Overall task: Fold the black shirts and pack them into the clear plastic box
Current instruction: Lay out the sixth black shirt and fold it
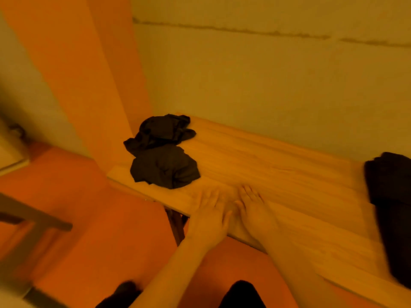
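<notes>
Left hand flat, fingers straight and spread, palm down on near edge of light wooden surface. Right hand just beside it, likewise flat and empty, thumbs nearly touching. Two crumpled black shirts heaped at surface's left end, beyond left hand. Another dark black shirt pile at right frame edge, blurred.

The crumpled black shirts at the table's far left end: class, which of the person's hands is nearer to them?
Left. The left hand lies flat on the table just right of the crumpled black shirts; the right hand lies beside it, farther right.
</notes>
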